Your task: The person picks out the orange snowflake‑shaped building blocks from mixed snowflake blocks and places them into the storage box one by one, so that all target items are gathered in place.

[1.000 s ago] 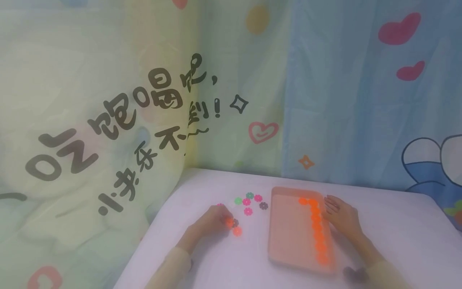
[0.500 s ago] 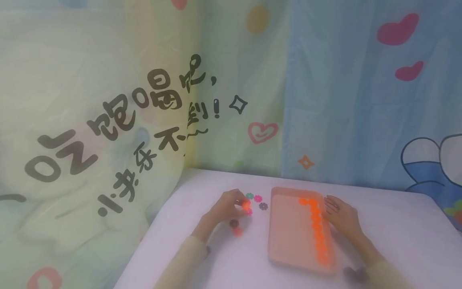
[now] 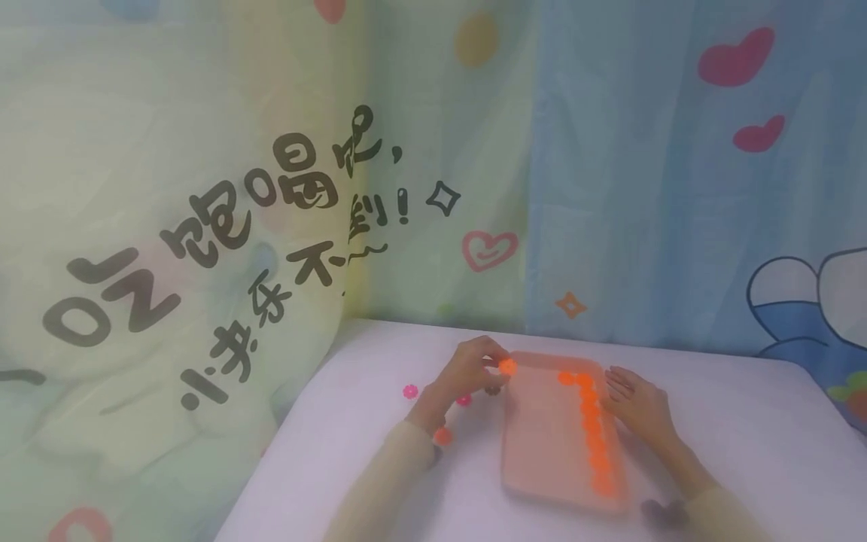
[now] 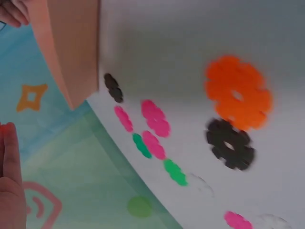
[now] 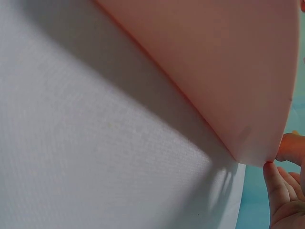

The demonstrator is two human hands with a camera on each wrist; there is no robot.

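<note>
In the head view my left hand (image 3: 469, 369) pinches an orange flower-shaped plastic disc (image 3: 507, 366) at the tray's far left corner. The shallow pink tray (image 3: 542, 444) holds a line of orange discs (image 3: 593, 429) along its right side, with one more beside the far end. My right hand (image 3: 640, 406) is at the tray's right edge; the right wrist view shows its thumb and finger pinching the rim (image 5: 281, 119). Only part of my left hand (image 4: 12, 171) shows in the left wrist view, its held disc nearly out of frame.
Left of the tray lie loose discs: an orange one (image 4: 252, 100) overlapping a black one (image 4: 230, 144), pink ones (image 4: 155, 119), green ones (image 4: 175, 172), another black one (image 4: 113, 88) and clear ones (image 4: 202, 183). Printed curtains (image 3: 433, 286) rise behind the white table (image 3: 325, 482).
My left hand has picked up an orange disc from near the black one and carried it right and away to the tray's far left corner. My right hand stays at the tray.
</note>
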